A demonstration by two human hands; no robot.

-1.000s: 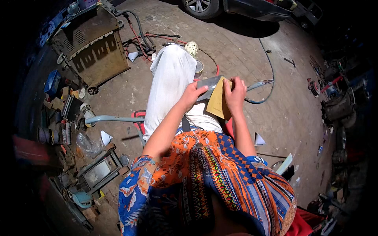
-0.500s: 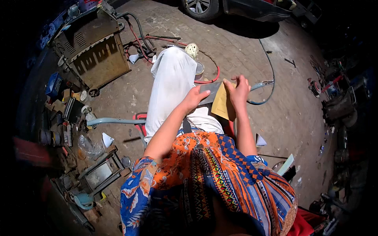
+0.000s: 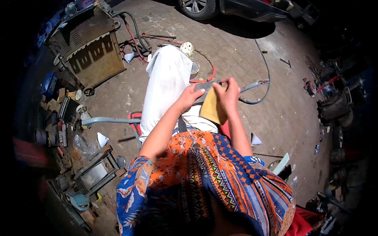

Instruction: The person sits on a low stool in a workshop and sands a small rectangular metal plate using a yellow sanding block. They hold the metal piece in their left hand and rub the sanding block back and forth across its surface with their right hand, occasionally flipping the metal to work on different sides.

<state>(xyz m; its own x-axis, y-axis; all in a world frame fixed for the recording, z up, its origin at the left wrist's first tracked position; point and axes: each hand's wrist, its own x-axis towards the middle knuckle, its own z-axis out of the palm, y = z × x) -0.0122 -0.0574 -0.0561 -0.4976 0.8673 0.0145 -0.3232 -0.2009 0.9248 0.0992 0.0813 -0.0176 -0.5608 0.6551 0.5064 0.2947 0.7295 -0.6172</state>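
A sheet of sandpaper (image 3: pixel 213 107) is held above my lap, its dark grey face showing toward my left hand and its yellow-brown back hanging down under my right. My left hand (image 3: pixel 187 99) pinches the grey part, with the thumb lying on top. The fingers of my right hand (image 3: pixel 229 94) are closed on the upper edge of the yellow-brown part. Some of the right fingertips are hidden behind the sheet. White trousers (image 3: pixel 167 78) lie below the hands.
A dusty metal cabinet (image 3: pixel 94 59) with hoses stands at the far left. Tools and scraps clutter the left floor, near a clear plastic bag (image 3: pixel 84 146). A round tin (image 3: pixel 195 67) and a red hose (image 3: pixel 213 72) lie ahead. A car wheel (image 3: pixel 195 8) is at the back.
The whole scene shifts slightly left in view. The yellow-brown flap now hangs more bent and tilted, and my right fingers have drawn a little closer together on it.
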